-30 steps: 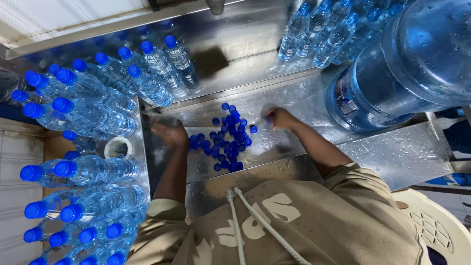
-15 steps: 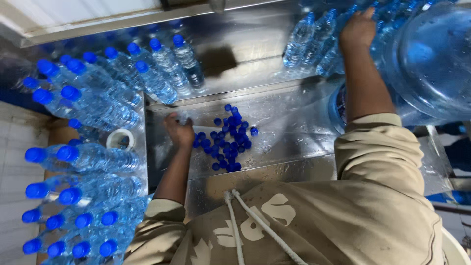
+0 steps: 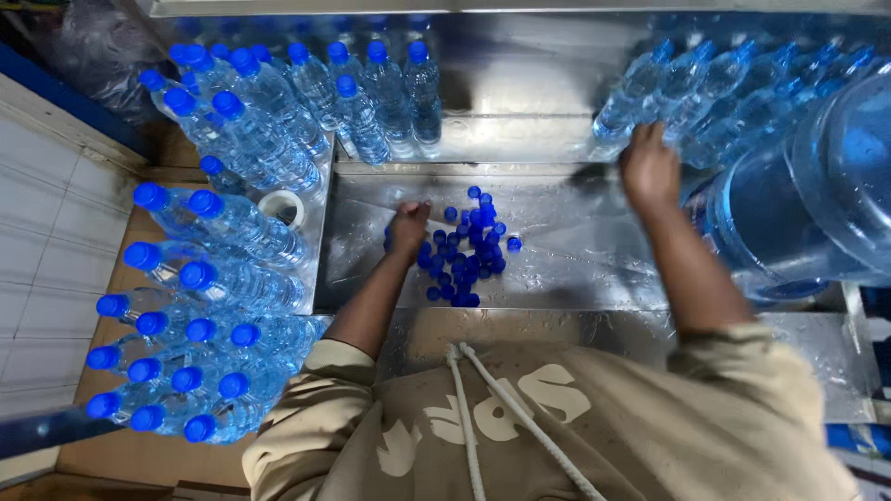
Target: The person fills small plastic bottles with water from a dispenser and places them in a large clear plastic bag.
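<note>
A heap of several loose blue bottle caps [image 3: 461, 249] lies on a wet steel tray [image 3: 566, 269]. My left hand [image 3: 406, 229] rests at the heap's left edge, fingers curled onto the caps; whether it holds one I cannot tell. My right hand [image 3: 649, 168] reaches to the far right of the tray and grips the base of an uncapped clear water bottle [image 3: 631, 97], one of a row lying there.
Capped water bottles [image 3: 227, 269] with blue caps are stacked at the left and behind the tray [image 3: 371, 102]. A large blue water jug [image 3: 807, 204] lies at the right. A white tape roll [image 3: 281, 206] sits among the left bottles.
My right hand left the cap heap, reached up to the far right, and has come down onto the row of uncapped bottles. My left hand has stayed at the caps.
</note>
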